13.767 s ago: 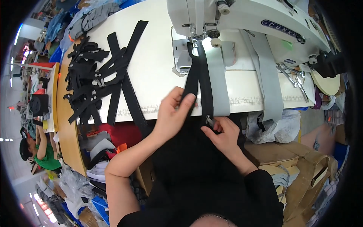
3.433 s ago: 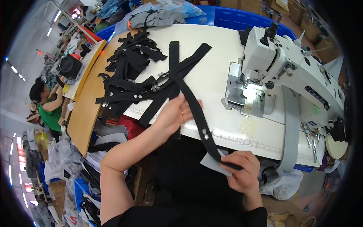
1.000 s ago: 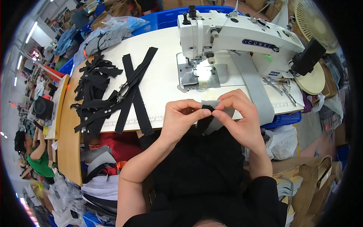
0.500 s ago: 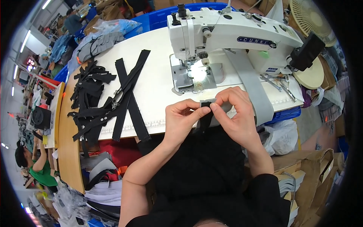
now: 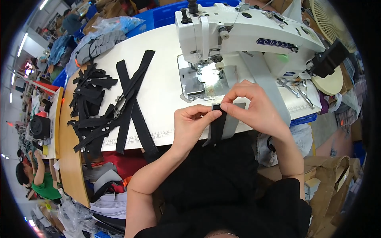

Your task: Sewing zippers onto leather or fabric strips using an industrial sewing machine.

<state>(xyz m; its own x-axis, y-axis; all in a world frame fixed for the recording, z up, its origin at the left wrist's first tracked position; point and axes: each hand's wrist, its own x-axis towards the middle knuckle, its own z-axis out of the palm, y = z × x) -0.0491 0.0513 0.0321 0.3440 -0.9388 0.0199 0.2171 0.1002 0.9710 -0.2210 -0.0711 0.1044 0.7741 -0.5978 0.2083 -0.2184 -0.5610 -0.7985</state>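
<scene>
A black zipper strip (image 5: 217, 129) lies over a grey fabric piece (image 5: 231, 123), both hanging down past the table's front edge. At their top edge my left hand (image 5: 192, 126) is closed, pinching the two layers between thumb and forefinger. My right hand (image 5: 254, 107) pinches the same edge from the other side, its thumb and forefinger meeting near the strip's upper end. Just beyond the hands stands a white sewing machine (image 5: 238, 29), its lit needle plate (image 5: 194, 85) close to the fingertips. More black zipper strips (image 5: 129, 101) with small metal sliders lie crossed on the left.
The white table (image 5: 162, 47) carries a ruler strip along its front. Right of my hands a long grey band (image 5: 262, 73) runs under the machine arm. Wrenches (image 5: 297, 91) lie at the right end. A cardboard box (image 5: 329, 190) stands low on the right; a person in green (image 5: 43, 184) works far left.
The right forearm has swung outward, and more of the grey piece and black strip now shows hanging flat below the fingers. Both hands keep their pinch. The whole view has shifted slightly.
</scene>
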